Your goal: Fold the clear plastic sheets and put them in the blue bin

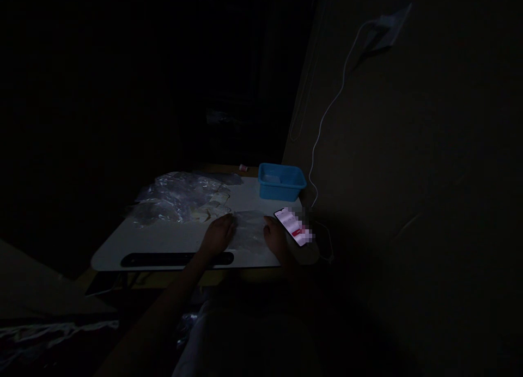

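A thin clear plastic bag (pixel 248 230) lies flat on the white lap table (pixel 110 251), between my two hands. At its left edge, my left hand (pixel 218 235) has its fingers curled and closed on the plastic. My right hand (pixel 275 236) is at the opposite edge, fingers bent in and closed on it too. Dim light hides the fingertips in part. Close to my right hand lies a phone (pixel 295 227) with a lit screen.
A heap of crumpled clear plastic (pixel 175 194) and pale flat pieces (pixel 210 208) covers the table's left back. At the back right stands a blue basket (pixel 281 190). A white cable (pixel 322 118) runs down the wall from a plug. A dark slot (pixel 163 259) marks the front edge.
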Motion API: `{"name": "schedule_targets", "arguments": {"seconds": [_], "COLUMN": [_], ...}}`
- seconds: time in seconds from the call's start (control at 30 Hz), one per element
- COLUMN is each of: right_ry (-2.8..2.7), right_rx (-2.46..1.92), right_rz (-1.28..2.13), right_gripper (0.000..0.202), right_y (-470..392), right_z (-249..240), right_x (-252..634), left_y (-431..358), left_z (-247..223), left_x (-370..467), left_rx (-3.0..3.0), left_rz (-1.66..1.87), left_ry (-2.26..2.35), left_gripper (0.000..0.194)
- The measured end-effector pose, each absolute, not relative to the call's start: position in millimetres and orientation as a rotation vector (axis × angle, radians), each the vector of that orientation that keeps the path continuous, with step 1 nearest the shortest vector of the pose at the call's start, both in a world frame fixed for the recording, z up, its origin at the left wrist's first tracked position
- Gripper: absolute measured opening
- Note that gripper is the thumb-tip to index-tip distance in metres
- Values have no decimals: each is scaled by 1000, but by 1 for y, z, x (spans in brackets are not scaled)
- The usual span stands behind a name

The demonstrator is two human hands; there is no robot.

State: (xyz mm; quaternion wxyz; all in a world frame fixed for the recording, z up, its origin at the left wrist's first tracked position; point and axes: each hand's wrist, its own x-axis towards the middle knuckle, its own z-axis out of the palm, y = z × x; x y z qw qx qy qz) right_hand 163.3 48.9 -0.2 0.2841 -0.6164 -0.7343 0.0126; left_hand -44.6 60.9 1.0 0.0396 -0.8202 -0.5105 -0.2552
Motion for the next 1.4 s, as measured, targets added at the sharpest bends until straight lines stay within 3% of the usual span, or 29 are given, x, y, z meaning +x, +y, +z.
{"name": "schedule_targets", "arguments": {"seconds": [0.4, 1.4], "right_ry": [-2305, -2222], "right_rx": [-1611, -1715], "right_rz": [-127, -108], "right_gripper": [49, 53], "right_y": [35, 36], "right_z": [9, 7], "right_x": [149, 147], "left_y": [60, 57], "left_z": [3, 5], "left_x": [-42, -41], "left_rx": [-2510, -2448], "left_rz": [-642, -469], "left_ry": [-1527, -1564], "left_gripper": [37, 40]}}
